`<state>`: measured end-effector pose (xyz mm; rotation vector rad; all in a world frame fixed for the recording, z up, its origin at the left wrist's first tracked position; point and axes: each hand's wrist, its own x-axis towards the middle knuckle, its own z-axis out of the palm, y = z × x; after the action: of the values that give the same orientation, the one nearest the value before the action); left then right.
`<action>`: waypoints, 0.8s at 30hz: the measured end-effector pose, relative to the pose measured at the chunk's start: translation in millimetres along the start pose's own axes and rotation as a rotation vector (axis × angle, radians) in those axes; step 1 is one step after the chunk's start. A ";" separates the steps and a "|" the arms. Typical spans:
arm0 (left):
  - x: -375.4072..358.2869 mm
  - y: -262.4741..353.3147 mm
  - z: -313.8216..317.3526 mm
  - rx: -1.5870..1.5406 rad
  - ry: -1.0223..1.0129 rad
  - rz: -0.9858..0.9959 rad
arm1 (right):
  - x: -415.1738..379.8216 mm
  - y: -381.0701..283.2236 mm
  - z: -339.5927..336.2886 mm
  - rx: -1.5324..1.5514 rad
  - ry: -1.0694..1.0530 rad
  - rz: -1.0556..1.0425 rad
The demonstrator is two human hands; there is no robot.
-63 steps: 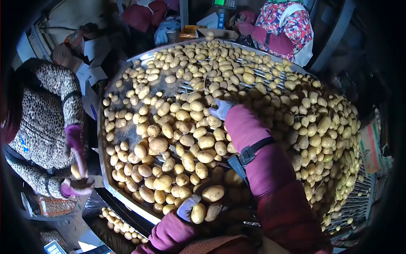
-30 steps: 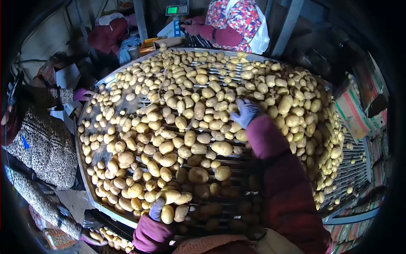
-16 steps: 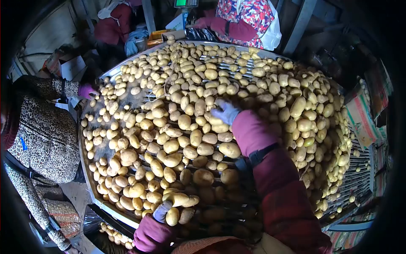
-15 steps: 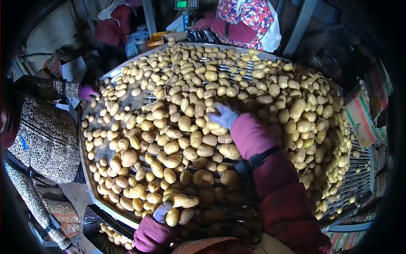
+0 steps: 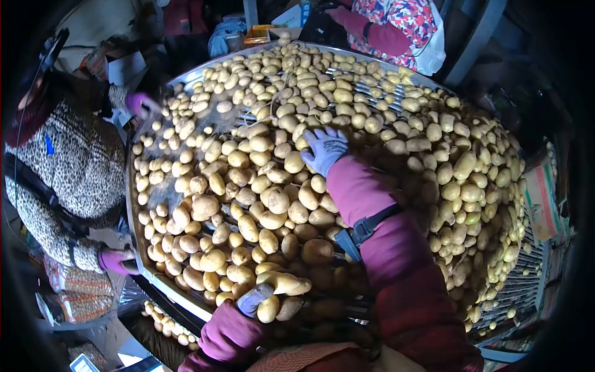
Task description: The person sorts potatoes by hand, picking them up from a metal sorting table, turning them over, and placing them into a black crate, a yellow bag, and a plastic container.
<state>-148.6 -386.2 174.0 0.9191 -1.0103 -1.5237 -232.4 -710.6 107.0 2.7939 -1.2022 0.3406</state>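
Note:
Many potatoes (image 5: 273, 199) of mixed sizes cover a large metal-rimmed sorting table. My right hand (image 5: 325, 150), in a pale purple glove, lies on the potatoes near the table's middle with its fingers spread. Low at the near edge is my left hand (image 5: 254, 300), gloved as well. Its fingers are partly hidden, and it touches a small potato (image 5: 268, 309) beside a long, knobbly potato (image 5: 284, 283). Whether it grips anything cannot be told. Metal bars show between potatoes near both hands.
A co-worker in a leopard-print jacket (image 5: 74, 161) stands at the left, one purple glove over the rim. Another in a patterned apron (image 5: 403, 25) stands at the far side. The metal rim (image 5: 180, 302) curves along the near left. Net sacks (image 5: 83, 291) lie below.
My right hand has spread flat on the potatoes, and potatoes near the middle have shifted toward me. My left hand stays by the same potatoes. The view has tilted, and the left co-worker's near hand reached the rim.

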 end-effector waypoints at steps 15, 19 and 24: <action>-12.6 -20.9 -3.2 -0.303 0.026 -0.044 | -25.8 29.3 8.8 0.394 -0.377 0.202; -13.9 -9.6 18.7 -0.363 0.270 -0.092 | -48.1 24.6 -7.8 0.592 -0.438 0.317; -19.3 -10.3 9.8 -0.341 0.108 -0.073 | -95.5 65.7 -70.0 1.689 0.087 0.451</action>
<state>-158.1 -364.8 168.7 0.7921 -0.6201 -1.6270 -355.7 -677.0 151.8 3.2315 -2.1108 2.4545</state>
